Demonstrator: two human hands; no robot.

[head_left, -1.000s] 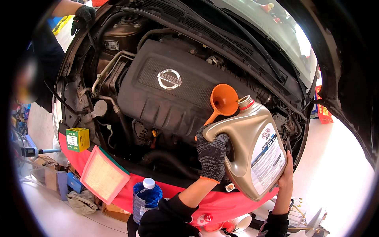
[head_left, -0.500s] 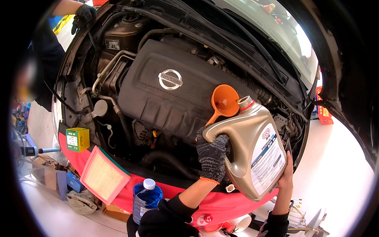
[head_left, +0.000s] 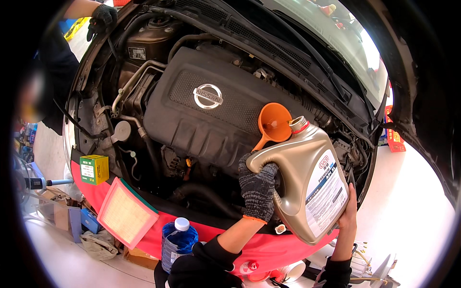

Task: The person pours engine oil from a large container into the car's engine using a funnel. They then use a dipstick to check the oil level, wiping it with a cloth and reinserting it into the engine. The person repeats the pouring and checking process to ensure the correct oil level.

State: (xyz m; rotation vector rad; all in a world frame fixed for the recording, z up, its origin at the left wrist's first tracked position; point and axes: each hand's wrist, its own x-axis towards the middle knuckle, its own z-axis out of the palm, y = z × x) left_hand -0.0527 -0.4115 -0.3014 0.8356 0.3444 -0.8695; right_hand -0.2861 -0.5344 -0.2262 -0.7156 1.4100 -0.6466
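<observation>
My left hand (head_left: 258, 189), in a dark grey knit glove, is wrapped round the handle of a gold motor oil jug (head_left: 288, 185). Bare, my right hand (head_left: 349, 211) presses against the jug's lower right side near its base. The jug tilts over the engine bay, its uncapped mouth at the rim of an orange funnel (head_left: 274, 120). A little amber oil shows at the mouth. The funnel's stem runs down behind my gloved hand, so its lower end is hidden. To the left lies the black engine cover (head_left: 192, 120).
A red fender cover (head_left: 206, 235) drapes the car's front edge, bearing a pleated air filter (head_left: 127, 213) and a yellow-green box (head_left: 94, 169). A blue fluid bottle (head_left: 178, 240) stands close by my left forearm. At the far left, another person's gloved hand (head_left: 102, 19) rests by the fender.
Amber oil now shows at the jug's mouth beside the funnel rim. The jug, the funnel and both my hands stay almost in place.
</observation>
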